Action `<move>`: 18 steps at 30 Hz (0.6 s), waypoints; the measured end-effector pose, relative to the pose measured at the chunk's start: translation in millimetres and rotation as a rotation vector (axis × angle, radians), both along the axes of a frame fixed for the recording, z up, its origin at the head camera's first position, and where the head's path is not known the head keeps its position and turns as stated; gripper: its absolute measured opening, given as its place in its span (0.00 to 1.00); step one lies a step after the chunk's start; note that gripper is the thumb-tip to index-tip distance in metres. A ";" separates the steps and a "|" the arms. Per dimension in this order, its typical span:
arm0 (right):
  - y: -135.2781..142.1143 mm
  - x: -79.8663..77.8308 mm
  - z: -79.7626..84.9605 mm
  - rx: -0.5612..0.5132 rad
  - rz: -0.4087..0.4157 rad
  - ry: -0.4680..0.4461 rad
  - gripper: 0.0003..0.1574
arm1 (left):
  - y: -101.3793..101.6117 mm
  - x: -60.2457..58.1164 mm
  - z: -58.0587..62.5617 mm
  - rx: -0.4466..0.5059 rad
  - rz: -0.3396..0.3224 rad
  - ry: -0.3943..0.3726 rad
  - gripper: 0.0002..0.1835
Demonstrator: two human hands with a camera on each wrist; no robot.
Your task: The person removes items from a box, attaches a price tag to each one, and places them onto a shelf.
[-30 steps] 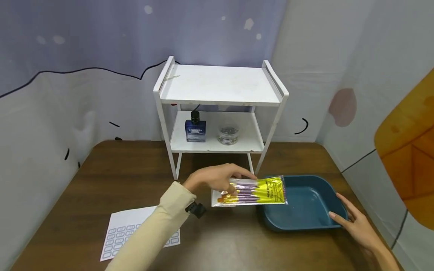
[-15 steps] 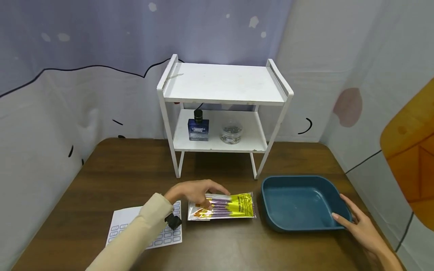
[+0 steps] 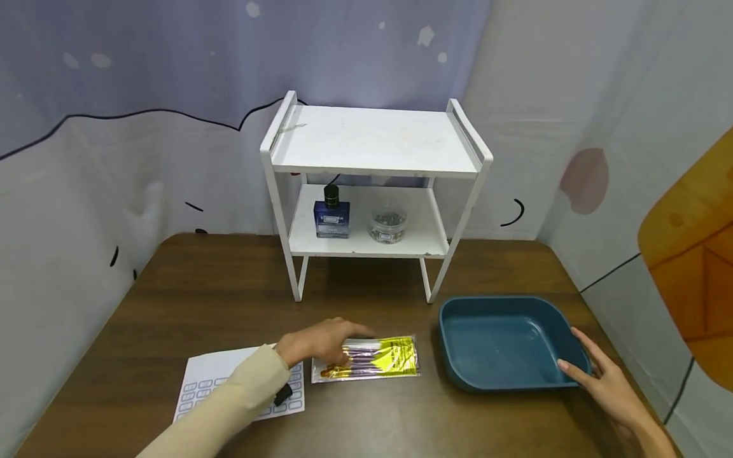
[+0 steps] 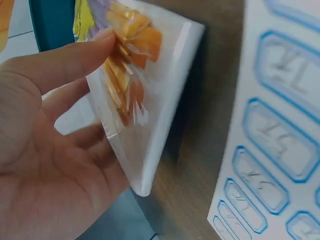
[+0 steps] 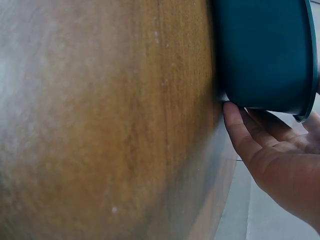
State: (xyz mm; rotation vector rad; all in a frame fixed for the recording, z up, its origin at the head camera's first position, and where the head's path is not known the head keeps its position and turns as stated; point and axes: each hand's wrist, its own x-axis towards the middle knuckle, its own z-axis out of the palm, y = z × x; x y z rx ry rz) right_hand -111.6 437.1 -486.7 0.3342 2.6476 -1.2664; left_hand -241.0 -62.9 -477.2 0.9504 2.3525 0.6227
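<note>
My left hand (image 3: 319,342) pinches the left end of a clear pack of paintbrushes (image 3: 394,357), which has a yellow printed label. In the left wrist view, the thumb presses on the pack's face (image 4: 137,55) over orange bristles, with the other fingers behind it. The pack is low over the table, left of a teal plastic tray (image 3: 497,350) with nothing in it. At the tray's right end, my right hand (image 3: 609,385) grips the rim. The right wrist view has its fingertips against the tray's outer wall (image 5: 265,55), near the table.
A printed label sheet (image 3: 197,381) lies under the left forearm. A white two-tier shelf (image 3: 375,143) stands at the back, with a blue perfume bottle (image 3: 331,219) and a clear round tub (image 3: 388,228) on its lower tier. Printed curtains surround the wooden table (image 3: 366,420).
My left hand has brought the paintbrush pack leftward and down, from overlapping the tray to beside the label sheet. The right hand has stayed on the tray.
</note>
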 end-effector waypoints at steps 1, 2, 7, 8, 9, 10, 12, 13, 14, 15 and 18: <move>0.2 0.1 -0.1 0.001 -0.001 0.001 0.55 | -0.3 1.5 -0.6 -0.005 0.009 0.026 0.37; 0.4 0.2 -0.2 -0.001 -0.002 0.001 0.55 | -0.5 2.9 -1.1 -0.009 0.017 0.057 0.36; 1.1 1.4 -0.2 -0.006 -0.006 0.002 0.54 | -4.4 7.1 -2.2 -0.020 0.038 0.239 0.35; 1.1 1.4 -0.1 -0.008 -0.007 -0.002 0.55 | -6.3 6.8 -1.1 -0.007 0.046 0.251 0.35; 1.1 1.2 0.1 -0.006 -0.007 -0.003 0.55 | -9.0 5.9 0.7 0.008 0.054 0.260 0.35; 1.0 0.8 0.4 -0.006 -0.008 -0.003 0.55 | -12.4 4.6 3.1 0.026 0.065 0.265 0.36; 0.3 -0.1 1.3 -0.004 -0.005 0.000 0.55 | -21.5 1.3 9.4 0.053 0.088 0.278 0.35; -0.3 -0.5 1.8 -0.006 -0.003 0.005 0.55 | -27.3 -0.3 13.2 0.060 0.105 0.283 0.35; -1.1 -0.9 2.4 -0.005 0.000 0.013 0.55 | -33.7 -1.9 16.4 0.062 0.120 0.293 0.35; -1.9 -1.3 3.2 -0.005 0.002 0.024 0.55 | -40.7 -3.1 19.3 0.062 0.134 0.299 0.34; -4.6 -1.8 6.4 0.016 0.003 0.077 0.55 | -63.1 -4.1 23.9 0.046 0.170 0.302 0.32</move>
